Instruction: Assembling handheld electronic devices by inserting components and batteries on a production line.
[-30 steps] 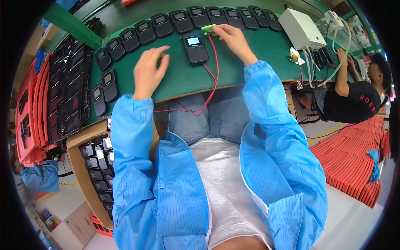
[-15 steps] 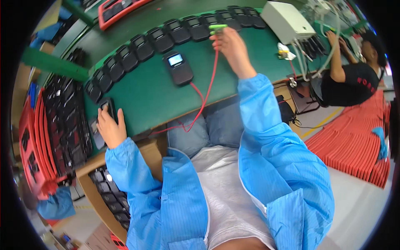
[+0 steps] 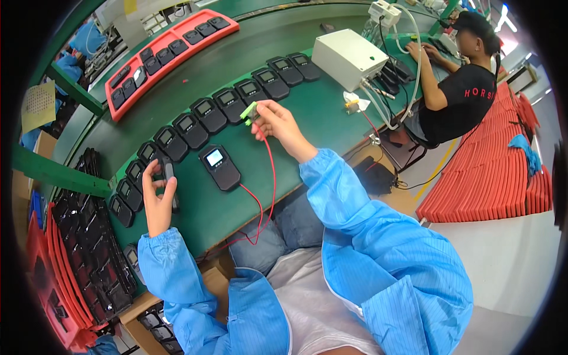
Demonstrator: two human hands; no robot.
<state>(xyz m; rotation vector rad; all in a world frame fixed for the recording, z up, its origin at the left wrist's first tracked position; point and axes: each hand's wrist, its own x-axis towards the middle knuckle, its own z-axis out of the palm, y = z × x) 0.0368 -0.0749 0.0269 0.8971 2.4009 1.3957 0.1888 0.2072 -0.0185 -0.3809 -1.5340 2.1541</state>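
My left hand (image 3: 156,204) is closed around a small black handheld device (image 3: 172,184), lifted on its edge near the left part of the row. Between the thumb and fingers of my right hand (image 3: 283,126) is a bright green plug connector (image 3: 249,112) on a red cable (image 3: 273,171). That cable loops down past the bench edge and back up to the bottom of a black device (image 3: 223,173) with a lit screen, lying between my hands. Behind it, a curved row of similar black devices (image 3: 192,131) stretches along the green bench (image 3: 201,222).
A red tray (image 3: 177,64) of devices lies beyond the row. To the right stand a white box (image 3: 349,56) with cables and a seated co-worker (image 3: 458,89). Stacked red trays (image 3: 473,177) fill the right floor. Black trays (image 3: 89,254) and a green post (image 3: 59,171) are at left.
My left hand has raised a device off the bench at the left. My right hand, still pinching the green connector, has come nearer the lit device. The whole view has shifted.
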